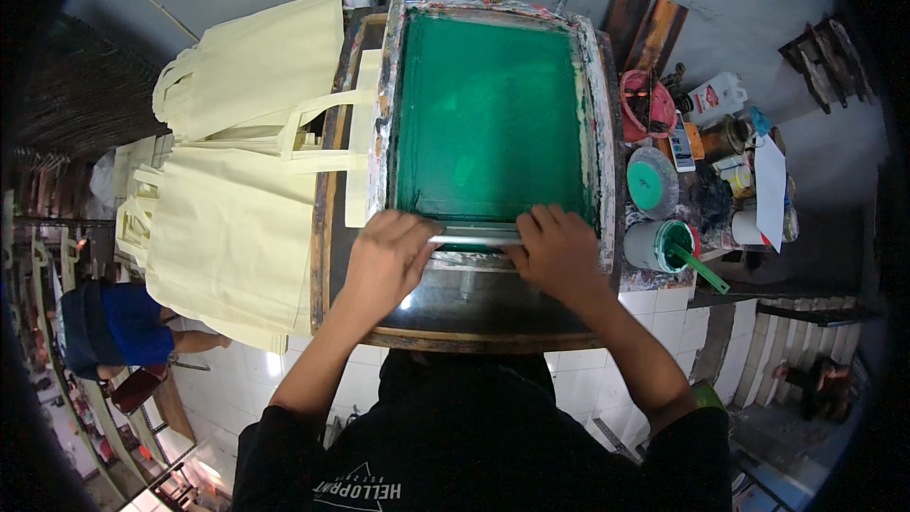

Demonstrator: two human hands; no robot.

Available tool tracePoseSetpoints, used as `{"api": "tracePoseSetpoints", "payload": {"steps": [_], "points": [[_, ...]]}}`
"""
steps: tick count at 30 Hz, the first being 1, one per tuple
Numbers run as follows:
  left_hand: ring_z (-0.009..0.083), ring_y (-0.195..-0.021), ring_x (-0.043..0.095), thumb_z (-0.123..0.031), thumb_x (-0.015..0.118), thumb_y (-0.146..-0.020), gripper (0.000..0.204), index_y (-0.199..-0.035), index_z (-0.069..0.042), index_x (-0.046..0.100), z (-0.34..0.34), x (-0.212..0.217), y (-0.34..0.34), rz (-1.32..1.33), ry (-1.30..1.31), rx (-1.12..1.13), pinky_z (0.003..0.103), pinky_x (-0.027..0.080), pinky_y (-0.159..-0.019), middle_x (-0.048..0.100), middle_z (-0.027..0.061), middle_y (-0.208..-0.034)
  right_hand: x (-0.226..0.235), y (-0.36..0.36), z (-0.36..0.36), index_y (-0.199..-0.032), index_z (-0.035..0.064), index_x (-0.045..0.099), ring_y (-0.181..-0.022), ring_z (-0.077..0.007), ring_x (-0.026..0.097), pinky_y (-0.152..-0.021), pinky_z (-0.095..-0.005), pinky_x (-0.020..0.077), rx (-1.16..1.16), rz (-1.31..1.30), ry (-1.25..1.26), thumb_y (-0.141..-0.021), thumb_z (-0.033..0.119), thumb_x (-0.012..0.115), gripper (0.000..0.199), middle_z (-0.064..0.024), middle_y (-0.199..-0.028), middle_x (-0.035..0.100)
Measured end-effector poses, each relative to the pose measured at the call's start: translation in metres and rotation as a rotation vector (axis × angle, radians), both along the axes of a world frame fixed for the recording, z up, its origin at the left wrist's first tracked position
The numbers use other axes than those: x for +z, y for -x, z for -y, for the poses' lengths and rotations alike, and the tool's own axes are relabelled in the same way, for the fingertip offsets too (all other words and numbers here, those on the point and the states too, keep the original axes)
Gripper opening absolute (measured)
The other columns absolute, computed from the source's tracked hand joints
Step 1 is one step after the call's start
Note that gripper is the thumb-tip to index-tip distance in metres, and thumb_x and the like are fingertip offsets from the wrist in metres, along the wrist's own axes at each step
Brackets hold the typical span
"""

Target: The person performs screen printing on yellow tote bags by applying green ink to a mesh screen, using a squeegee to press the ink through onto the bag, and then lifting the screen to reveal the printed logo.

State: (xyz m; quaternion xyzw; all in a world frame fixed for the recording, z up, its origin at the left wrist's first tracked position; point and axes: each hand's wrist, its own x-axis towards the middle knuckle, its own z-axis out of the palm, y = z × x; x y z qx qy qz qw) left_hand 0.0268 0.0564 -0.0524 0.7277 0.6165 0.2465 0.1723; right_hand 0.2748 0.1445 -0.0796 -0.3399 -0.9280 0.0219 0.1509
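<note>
A screen-printing frame (601, 123) lies on the table, its mesh (498, 104) covered in green. At the near end of the mesh is a squeegee (477, 232) with a pale, metallic-looking handle, set crosswise. My left hand (389, 251) is closed around the squeegee's left end, and my right hand (557, 251) grips its right end. The squeegee's blade edge is hidden from above. Under the frame's left side, part of a cream fabric bag (356, 190) sticks out, with its handle stretching left.
Stacks of cream bags (232, 237) lie on the left. To the right stand a tub of green ink (654, 245) with a green spatula (700, 270), a green-smeared bowl (651, 180), a pink basket (647, 104) and a white jug (718, 97). A person in blue (137, 322) is at far left.
</note>
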Motion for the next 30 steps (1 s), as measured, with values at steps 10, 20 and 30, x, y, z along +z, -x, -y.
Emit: {"api": "tracePoseSetpoints", "payload": {"steps": [10, 20, 30], "points": [[0.0420, -0.147, 0.033, -0.031, 0.093, -0.066, 0.113, -0.156, -0.007, 0.028, 0.043, -0.058, 0.032, 0.021, -0.492, 0.183, 0.060, 0.017, -0.120, 0.035, 0.0260, -0.157, 0.027, -0.019, 0.003, -0.094, 0.0072, 0.066, -0.089, -0.0254, 0.062, -0.072, -0.0397, 0.0529, 0.107, -0.246, -0.140, -0.071, 0.014, 0.070, 0.024, -0.0061, -0.094, 0.062], [0.0370, -0.141, 0.040, -0.028, 0.074, -0.089, 0.079, -0.151, 0.000, 0.035, -0.040, 0.016, 0.062, 0.316, -0.183, 0.445, 0.048, 0.030, -0.116, 0.048, 0.0232, -0.147, 0.206, 0.004, -0.098, -0.087, 0.0080, 0.064, -0.080, -0.0336, 0.063, -0.067, -0.0424, 0.0482, 0.078, -0.375, -0.652, -0.081, 0.020, 0.069, 0.014, -0.0120, -0.083, 0.064], [0.0375, -0.112, 0.059, -0.034, 0.079, -0.082, 0.044, -0.109, 0.000, 0.069, -0.073, -0.027, 0.111, -0.023, 0.288, 0.550, 0.050, 0.037, -0.102, 0.068, 0.0195, -0.115, 0.308, 0.042, -0.151, -0.090, -0.0010, 0.071, -0.079, -0.0401, 0.066, -0.073, -0.0453, 0.0504, -0.196, -0.355, -0.324, -0.090, 0.031, 0.068, 0.032, -0.0246, -0.084, 0.069]]}}
